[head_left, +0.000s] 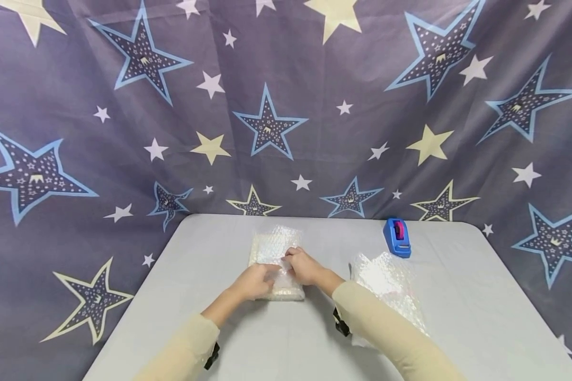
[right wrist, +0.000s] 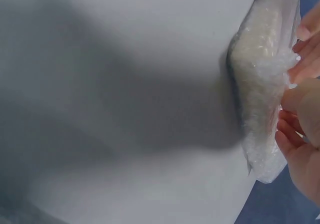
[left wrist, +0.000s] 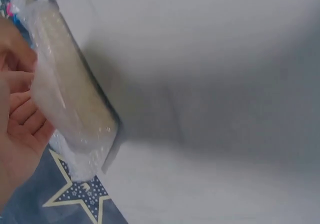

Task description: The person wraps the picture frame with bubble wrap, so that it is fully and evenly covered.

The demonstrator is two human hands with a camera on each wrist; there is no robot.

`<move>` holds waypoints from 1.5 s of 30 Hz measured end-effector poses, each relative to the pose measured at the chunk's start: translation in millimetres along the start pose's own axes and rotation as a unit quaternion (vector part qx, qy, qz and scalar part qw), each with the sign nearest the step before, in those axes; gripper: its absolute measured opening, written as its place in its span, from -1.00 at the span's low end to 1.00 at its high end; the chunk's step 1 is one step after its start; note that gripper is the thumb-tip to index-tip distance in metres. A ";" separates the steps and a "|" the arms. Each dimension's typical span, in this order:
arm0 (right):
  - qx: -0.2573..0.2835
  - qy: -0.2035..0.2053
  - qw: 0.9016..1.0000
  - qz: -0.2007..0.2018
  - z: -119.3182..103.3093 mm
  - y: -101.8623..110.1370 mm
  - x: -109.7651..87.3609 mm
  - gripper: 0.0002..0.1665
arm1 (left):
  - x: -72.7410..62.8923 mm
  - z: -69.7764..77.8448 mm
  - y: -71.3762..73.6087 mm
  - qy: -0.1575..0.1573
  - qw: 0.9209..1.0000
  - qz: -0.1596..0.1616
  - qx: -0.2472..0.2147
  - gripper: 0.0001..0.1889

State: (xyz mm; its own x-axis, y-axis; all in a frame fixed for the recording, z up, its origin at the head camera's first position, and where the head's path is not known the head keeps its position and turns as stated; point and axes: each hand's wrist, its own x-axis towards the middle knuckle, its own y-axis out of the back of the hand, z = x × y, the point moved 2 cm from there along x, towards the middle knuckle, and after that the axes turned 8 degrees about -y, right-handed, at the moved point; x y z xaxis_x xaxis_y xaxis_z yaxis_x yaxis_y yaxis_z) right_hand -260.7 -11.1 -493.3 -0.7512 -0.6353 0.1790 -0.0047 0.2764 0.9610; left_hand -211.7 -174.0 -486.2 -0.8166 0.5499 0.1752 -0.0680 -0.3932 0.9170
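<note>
A flat rectangular package in bubble wrap [head_left: 269, 247] lies on the table, a cream-coloured item showing through the clear film. On its near left part rests my left hand [head_left: 256, 280], index finger stretched across the top towards the other hand. My right hand [head_left: 306, 266] pinches the wrap between thumb and fingers near the package's right side. In the right wrist view a crumpled bit of film [right wrist: 280, 64] sticks up by the fingertips. The left wrist view shows the package's side [left wrist: 75, 89] with loose film at its end. What the item inside is cannot be made out.
To the right, partly behind my right sleeve, lies more bubble wrap [head_left: 386, 278]. A blue tape dispenser [head_left: 398, 238] with a pink core stands at the back right of the white-covered table [head_left: 209, 248]. A star-patterned curtain [head_left: 286, 174] hangs behind the table.
</note>
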 end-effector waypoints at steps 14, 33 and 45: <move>0.008 0.003 1.000 0.008 7.1 -8.8 -9.1 -0.52 | -2.4 -23.5 -7.8 0.006 0.992 -0.064 0.106 -0.50; -0.026 0.025 0.999 -0.030 7.7 2.4 -0.8 -0.56 | 2.0 -21.7 -6.5 -0.008 0.976 -0.100 0.194 -0.49; -0.016 -0.023 0.999 -0.022 3.0 -2.1 -5.2 -0.58 | -1.3 -24.5 -6.0 0.004 0.992 -0.057 0.114 -0.51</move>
State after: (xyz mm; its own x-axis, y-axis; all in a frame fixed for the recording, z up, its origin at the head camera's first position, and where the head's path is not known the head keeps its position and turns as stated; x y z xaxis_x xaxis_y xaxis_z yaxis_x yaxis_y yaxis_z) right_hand -258.8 -6.2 -496.8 -0.7808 -0.6117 0.1271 -0.0184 0.2258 0.9740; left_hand -224.3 -190.4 -500.7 -0.8153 0.5754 0.0641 -0.0288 -0.1509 0.9881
